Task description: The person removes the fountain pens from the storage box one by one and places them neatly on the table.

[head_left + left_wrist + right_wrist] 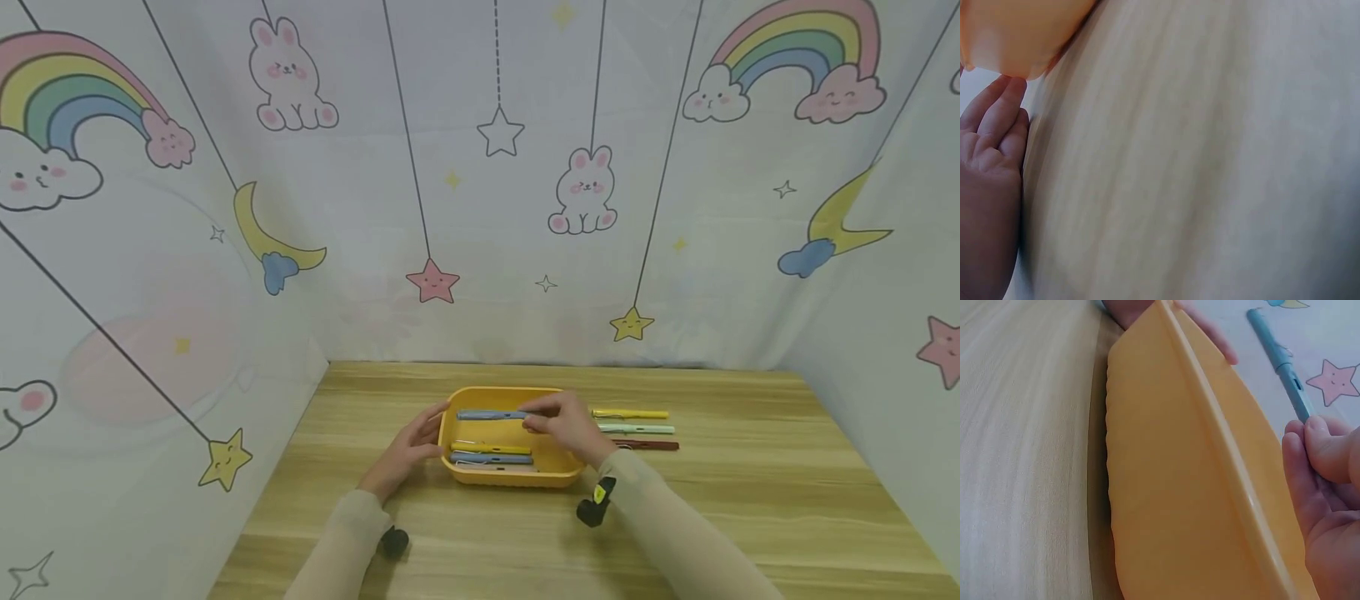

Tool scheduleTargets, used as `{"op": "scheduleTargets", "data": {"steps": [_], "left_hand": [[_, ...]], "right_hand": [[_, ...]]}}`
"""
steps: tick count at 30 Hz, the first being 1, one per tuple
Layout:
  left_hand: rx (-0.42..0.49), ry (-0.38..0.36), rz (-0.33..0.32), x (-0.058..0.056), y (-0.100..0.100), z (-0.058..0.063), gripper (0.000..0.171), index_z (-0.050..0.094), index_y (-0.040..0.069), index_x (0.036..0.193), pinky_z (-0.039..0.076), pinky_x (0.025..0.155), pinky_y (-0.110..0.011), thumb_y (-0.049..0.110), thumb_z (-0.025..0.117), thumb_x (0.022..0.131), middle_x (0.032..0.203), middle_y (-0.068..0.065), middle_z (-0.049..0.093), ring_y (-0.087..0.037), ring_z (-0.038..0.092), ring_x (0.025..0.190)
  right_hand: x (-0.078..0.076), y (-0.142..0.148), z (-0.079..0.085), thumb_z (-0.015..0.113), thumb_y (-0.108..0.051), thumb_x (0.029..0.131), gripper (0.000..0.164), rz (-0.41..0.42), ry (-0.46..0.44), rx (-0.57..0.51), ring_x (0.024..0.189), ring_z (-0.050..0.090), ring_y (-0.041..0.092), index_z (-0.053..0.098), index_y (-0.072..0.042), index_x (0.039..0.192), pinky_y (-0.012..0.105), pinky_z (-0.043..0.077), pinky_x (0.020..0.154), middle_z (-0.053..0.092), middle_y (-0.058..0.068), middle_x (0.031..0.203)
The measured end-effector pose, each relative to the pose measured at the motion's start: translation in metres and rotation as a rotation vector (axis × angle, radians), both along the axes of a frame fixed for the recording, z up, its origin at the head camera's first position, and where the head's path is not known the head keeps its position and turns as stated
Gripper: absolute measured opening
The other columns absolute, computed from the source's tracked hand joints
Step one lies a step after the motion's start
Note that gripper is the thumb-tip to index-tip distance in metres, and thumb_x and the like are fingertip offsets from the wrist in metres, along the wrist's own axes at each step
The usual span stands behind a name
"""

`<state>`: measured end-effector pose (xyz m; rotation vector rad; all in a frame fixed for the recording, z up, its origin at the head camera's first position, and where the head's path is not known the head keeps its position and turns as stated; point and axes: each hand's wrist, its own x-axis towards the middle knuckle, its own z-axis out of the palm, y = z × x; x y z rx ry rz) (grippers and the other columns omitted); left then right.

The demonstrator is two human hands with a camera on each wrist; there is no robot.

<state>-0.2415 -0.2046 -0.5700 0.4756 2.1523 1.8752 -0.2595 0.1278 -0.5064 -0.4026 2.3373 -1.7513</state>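
Note:
My right hand [567, 427] pinches one end of a blue pen [487, 415] between thumb and fingers, holding it over the far part of a yellow-orange tray [517, 479]. In the right wrist view the same pen [1277, 362] points up and away from the fingertips, its clip on the side. At the tray's left end my left hand [408, 452] touches the outside wall with its fingers extended. Inside the tray, along the near side, lie a yellow pen [491, 448], another blue pen [487, 459] and a pale pink pen [501, 468].
On the wooden table [480, 542], right of the tray, lie a yellow pen [633, 414], a mint green pen [641, 429] and a dark red pen [654, 445], partly behind my right hand. A white printed curtain [360, 208] encloses the back and both sides.

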Motion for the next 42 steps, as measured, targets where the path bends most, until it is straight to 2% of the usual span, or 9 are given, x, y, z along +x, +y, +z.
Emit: {"op": "scheduleTargets", "data": {"steps": [6, 10, 12, 16, 22, 25, 36, 42], "left_hand": [[0.001, 0.004, -0.002, 0.000, 0.000, 0.001, 0.075, 0.036, 0.024, 0.164, 0.028, 0.124, -0.055, 0.005, 0.066, 0.098, 0.169, -0.016, 0.034, -0.037, 0.038, 0.153], [-0.002, 0.010, -0.003, -0.001, -0.001, 0.002, 0.075, 0.036, 0.024, 0.164, 0.028, 0.124, -0.056, 0.005, 0.066, 0.098, 0.169, -0.016, 0.034, -0.037, 0.039, 0.152], [-0.005, 0.010, -0.005, -0.001, 0.000, 0.003, 0.075, 0.035, 0.023, 0.164, 0.028, 0.124, -0.056, 0.005, 0.066, 0.098, 0.169, -0.016, 0.034, -0.038, 0.039, 0.152], [0.000, 0.004, -0.009, 0.000, 0.000, 0.003, 0.075, 0.034, 0.022, 0.165, 0.028, 0.125, -0.056, 0.005, 0.065, 0.098, 0.169, -0.017, 0.033, -0.038, 0.038, 0.153], [0.000, -0.006, -0.009, 0.001, 0.001, 0.003, 0.075, 0.034, 0.023, 0.165, 0.027, 0.125, -0.056, 0.005, 0.065, 0.099, 0.170, -0.017, 0.032, -0.038, 0.037, 0.153], [0.002, -0.005, -0.010, 0.001, 0.001, 0.002, 0.075, 0.034, 0.023, 0.165, 0.026, 0.125, -0.057, 0.005, 0.065, 0.099, 0.170, -0.017, 0.032, -0.038, 0.037, 0.153], [0.003, -0.017, 0.009, 0.002, 0.000, 0.000, 0.074, 0.036, 0.025, 0.164, 0.027, 0.125, -0.056, 0.006, 0.066, 0.099, 0.169, -0.015, 0.034, -0.038, 0.038, 0.153], [0.006, -0.017, 0.007, 0.001, 0.000, 0.000, 0.074, 0.036, 0.026, 0.164, 0.027, 0.125, -0.057, 0.007, 0.066, 0.099, 0.169, -0.015, 0.034, -0.038, 0.038, 0.153]], "right_hand": [[-0.002, 0.007, -0.003, 0.071, 0.000, 0.097, 0.020, -0.018, -0.007, -0.053, 0.101, 0.077, 0.031, 0.079, 0.003, 0.115, 0.042, 0.062, 0.091, 0.078, 0.016, 0.109], [-0.002, 0.011, -0.004, 0.071, -0.001, 0.097, 0.023, 0.006, -0.019, -0.101, 0.110, 0.073, 0.042, 0.077, 0.004, 0.118, 0.044, 0.061, 0.094, 0.077, 0.018, 0.111], [-0.002, 0.014, -0.005, 0.072, -0.003, 0.097, 0.023, 0.014, -0.002, -0.100, 0.110, 0.073, 0.043, 0.077, 0.004, 0.118, 0.044, 0.061, 0.093, 0.077, 0.018, 0.112], [0.000, 0.019, -0.006, 0.077, -0.010, 0.096, 0.023, 0.001, 0.022, -0.080, 0.104, 0.076, 0.036, 0.079, 0.001, 0.116, 0.042, 0.062, 0.091, 0.078, 0.016, 0.110], [0.000, 0.028, -0.004, 0.082, -0.021, 0.092, 0.022, -0.075, -0.012, -0.052, 0.102, 0.077, 0.025, 0.083, -0.008, 0.111, 0.038, 0.062, 0.092, 0.080, 0.008, 0.108], [0.001, 0.034, 0.000, 0.083, -0.020, 0.092, 0.020, -0.102, -0.022, -0.056, 0.102, 0.077, 0.023, 0.084, -0.010, 0.110, 0.040, 0.061, 0.093, 0.080, 0.007, 0.109], [0.003, 0.059, 0.002, 0.081, -0.016, 0.093, 0.022, -0.095, 0.056, -0.048, 0.097, 0.076, 0.017, 0.082, -0.005, 0.112, 0.051, 0.061, 0.093, 0.080, 0.009, 0.108], [0.007, 0.069, -0.002, 0.080, -0.015, 0.094, 0.023, -0.094, 0.085, -0.037, 0.096, 0.076, 0.017, 0.081, -0.003, 0.114, 0.042, 0.063, 0.088, 0.080, 0.013, 0.110]]}}
